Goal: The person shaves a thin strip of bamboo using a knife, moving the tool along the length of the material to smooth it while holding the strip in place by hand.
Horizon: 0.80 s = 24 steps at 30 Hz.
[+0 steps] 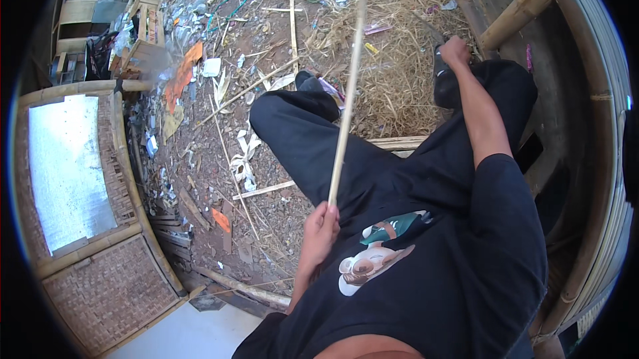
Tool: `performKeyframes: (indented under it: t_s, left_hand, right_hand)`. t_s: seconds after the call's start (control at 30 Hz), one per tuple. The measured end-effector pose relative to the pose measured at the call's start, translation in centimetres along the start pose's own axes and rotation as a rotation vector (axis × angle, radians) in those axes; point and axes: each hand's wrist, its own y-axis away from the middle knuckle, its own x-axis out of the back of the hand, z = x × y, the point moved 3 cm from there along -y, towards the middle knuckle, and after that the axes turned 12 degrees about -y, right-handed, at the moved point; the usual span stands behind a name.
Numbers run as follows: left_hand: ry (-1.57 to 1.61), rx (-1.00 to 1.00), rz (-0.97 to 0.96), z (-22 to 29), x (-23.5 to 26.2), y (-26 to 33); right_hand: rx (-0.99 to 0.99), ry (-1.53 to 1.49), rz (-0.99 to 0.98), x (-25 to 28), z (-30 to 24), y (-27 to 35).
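My left hand (pixel 321 231) is closed around the lower end of a long, pale bamboo strip (pixel 346 116). The strip rises away from me past my left knee, its far tip over the straw. My right hand (pixel 455 53) is a fist beside my right foot, beyond my right knee. From that fist a thin, dark knife blade (pixel 429 28) points up and left over the straw; its handle is hidden by my fingers. The blade and strip are apart.
Dry straw and shavings (pixel 399 93) cover the ground ahead. Litter, loose bamboo strips (pixel 293 26) and an orange scrap (pixel 183 76) lie to the left. A woven bamboo panel (pixel 110 292) stands at far left. A bamboo post (pixel 519 13) leans at upper right.
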Motion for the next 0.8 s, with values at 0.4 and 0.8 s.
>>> performKeyframes:
  t_s: [0.4, 0.8]
  left_hand:
    - [-0.1, -0.308, -0.067, 8.5, -2.6, -16.4]
    - [-0.535, -0.604, 0.123, 11.8, -5.6, -24.8]
  right_hand:
    - [0.416, -0.417, -0.212, -0.2, -11.4, 8.2]
    - [0.427, -0.096, -0.338, -2.1, -10.9, 12.4]
